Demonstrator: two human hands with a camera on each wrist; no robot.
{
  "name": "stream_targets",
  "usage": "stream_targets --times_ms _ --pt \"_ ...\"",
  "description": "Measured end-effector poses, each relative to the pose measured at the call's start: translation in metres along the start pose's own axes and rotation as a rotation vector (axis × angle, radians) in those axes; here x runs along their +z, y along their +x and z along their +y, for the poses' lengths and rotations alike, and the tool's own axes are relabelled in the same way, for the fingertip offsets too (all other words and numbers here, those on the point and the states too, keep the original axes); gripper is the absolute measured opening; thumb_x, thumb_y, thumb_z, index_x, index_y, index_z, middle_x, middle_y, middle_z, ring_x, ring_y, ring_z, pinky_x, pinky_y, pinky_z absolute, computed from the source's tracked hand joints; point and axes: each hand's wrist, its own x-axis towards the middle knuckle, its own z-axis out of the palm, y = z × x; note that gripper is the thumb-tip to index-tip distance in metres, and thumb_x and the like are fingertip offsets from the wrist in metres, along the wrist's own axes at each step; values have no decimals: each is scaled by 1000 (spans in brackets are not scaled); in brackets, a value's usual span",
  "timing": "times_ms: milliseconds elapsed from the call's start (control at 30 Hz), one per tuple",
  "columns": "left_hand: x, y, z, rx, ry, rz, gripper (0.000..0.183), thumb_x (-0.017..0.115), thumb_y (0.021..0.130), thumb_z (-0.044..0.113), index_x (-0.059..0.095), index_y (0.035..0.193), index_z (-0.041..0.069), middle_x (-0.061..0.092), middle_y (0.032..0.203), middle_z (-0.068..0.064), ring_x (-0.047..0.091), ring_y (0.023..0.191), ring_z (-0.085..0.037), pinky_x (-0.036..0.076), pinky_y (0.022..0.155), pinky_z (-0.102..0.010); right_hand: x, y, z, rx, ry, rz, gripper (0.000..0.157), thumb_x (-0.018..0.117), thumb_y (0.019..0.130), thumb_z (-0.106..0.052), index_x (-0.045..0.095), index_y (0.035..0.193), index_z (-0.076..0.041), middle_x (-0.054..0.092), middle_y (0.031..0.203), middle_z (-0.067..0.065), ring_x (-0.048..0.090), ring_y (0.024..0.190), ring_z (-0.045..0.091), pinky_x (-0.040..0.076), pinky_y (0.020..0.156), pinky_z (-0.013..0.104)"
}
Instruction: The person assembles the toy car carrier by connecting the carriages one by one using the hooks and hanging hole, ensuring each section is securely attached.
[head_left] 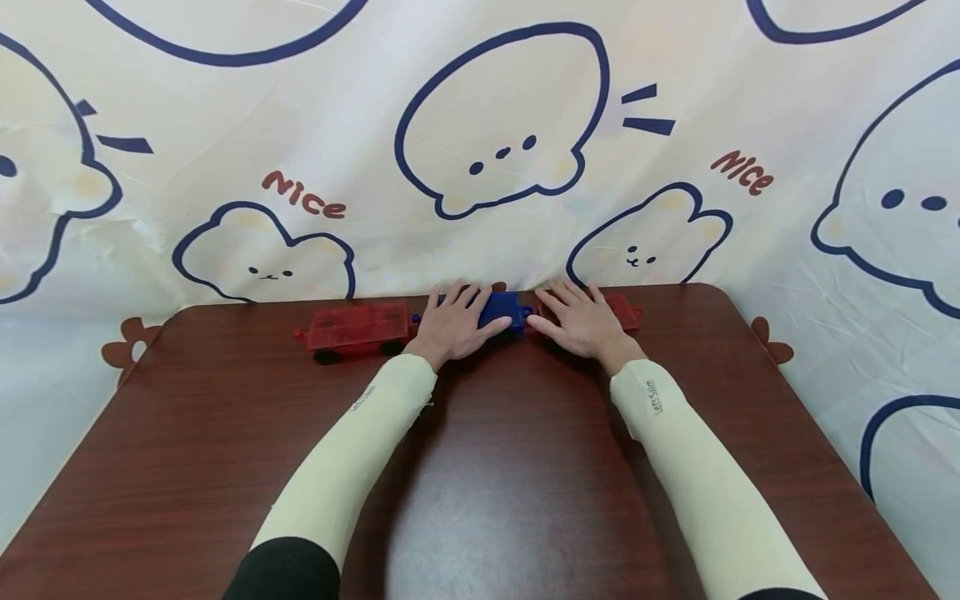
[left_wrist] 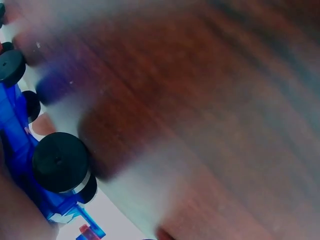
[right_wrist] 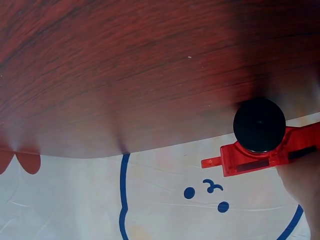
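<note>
Along the far edge of the table, toy train cars of see-through plastic with black wheels stand in a row. My left hand (head_left: 450, 322) rests over the blue toy car (head_left: 501, 310), fingers spread and thumb stretched along its near side. The left wrist view shows this blue car (left_wrist: 15, 145) at the left edge. My right hand (head_left: 585, 323) lies over a red toy car (head_left: 621, 310) at the right of the row, its fingers stretched out. In the right wrist view the red car's end (right_wrist: 245, 160) and its coupling stick out past the hand.
Left of my left hand stands another red toy car (head_left: 358, 327), close to the blue one. The brown wooden table (head_left: 517, 467) ends at a white curtain (head_left: 487, 242) printed with blue cartoon outlines, right behind the cars.
</note>
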Motion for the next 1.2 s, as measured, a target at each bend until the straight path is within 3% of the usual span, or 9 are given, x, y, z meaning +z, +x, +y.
stream_targets --times_ms 267,533,1200 --pt "1 -1 0 -8 -12 4 98 23 91 84 21 164 18 23 168 -6 10 155 -30 0 121 -58 3 3 -2 -1 -29 14 81 17 99 -73 25 163 -23 22 168 5 9 155 29 3 121 60" --pt "1 -2 -4 29 -23 24 94 24 93 82 23 163 20 26 167 -5 13 154 -29 1 122 -57 -1 1 -3 -13 -34 10 70 19 105 -61 24 163 -21 21 168 8 9 155 31 4 120 62" --pt "2 0 -11 36 -85 48 93 24 94 82 20 164 22 25 166 -5 14 154 -28 2 122 -56 -2 2 -3 22 -28 -16 70 14 106 -60 21 164 -21 18 169 7 8 155 30 4 120 62"
